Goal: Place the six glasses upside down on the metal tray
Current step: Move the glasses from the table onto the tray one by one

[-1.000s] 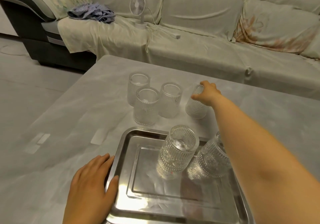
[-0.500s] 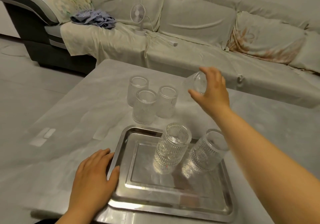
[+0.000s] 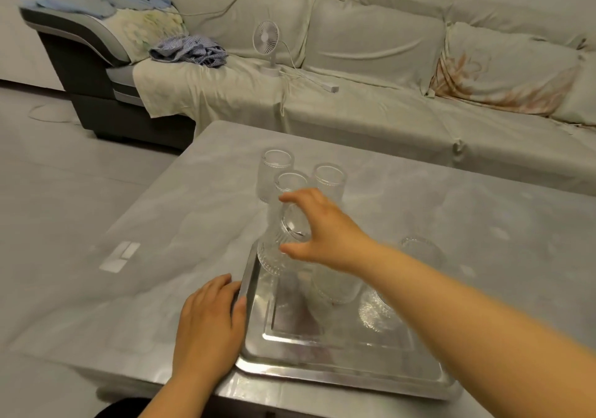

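My right hand [image 3: 322,230] grips a ribbed clear glass [image 3: 277,246], mouth down, over the far left corner of the metal tray [image 3: 338,366]. Two more glasses stand upside down on the tray, one in the middle [image 3: 335,288] and one at the right [image 3: 380,311], both partly hidden by my right forearm. Three glasses stand upright on the table behind the tray: far left [image 3: 275,169], middle [image 3: 292,185] and right [image 3: 330,180]. My left hand [image 3: 209,324] lies flat against the tray's left rim.
The tray sits near the front edge of a grey marbled table [image 3: 193,224]. Behind the table runs a covered sofa [image 3: 371,72] with a small white fan [image 3: 267,46] and crumpled striped cloth [image 3: 190,51]. Pale tape marks [image 3: 121,256] lie on the table's left part.
My right hand lifted the fourth glass off the table, turned it over and carried it left and nearer, down to the tray's far left corner. My left hand stayed on the tray's rim.
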`<control>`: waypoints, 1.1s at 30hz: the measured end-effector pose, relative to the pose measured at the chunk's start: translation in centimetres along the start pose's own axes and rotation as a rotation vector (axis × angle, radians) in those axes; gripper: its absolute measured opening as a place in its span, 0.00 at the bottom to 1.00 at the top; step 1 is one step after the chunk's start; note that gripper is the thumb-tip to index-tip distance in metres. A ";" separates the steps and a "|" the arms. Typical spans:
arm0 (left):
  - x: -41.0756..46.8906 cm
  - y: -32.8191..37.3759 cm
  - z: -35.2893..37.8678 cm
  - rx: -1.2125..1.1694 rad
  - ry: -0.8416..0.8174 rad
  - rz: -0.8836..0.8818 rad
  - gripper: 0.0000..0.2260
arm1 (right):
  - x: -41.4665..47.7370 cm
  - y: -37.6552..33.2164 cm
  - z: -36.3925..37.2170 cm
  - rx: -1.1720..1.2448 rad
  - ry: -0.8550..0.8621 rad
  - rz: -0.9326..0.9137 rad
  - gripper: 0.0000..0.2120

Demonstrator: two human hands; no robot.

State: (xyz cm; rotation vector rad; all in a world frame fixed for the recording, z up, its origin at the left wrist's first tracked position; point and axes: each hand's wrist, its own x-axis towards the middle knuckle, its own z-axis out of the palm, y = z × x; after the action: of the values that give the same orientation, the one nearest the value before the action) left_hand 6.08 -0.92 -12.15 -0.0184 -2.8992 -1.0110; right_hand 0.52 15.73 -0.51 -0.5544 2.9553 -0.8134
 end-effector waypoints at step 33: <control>0.1 -0.3 0.2 0.002 -0.029 -0.011 0.16 | 3.9 6.5 -2.5 -0.085 0.144 0.279 0.25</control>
State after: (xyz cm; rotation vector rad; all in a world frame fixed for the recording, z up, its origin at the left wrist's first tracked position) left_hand 5.94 -1.06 -12.51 -0.0163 -2.9299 -1.0174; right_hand -5.54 20.83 -1.29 -0.0816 3.1082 -0.7299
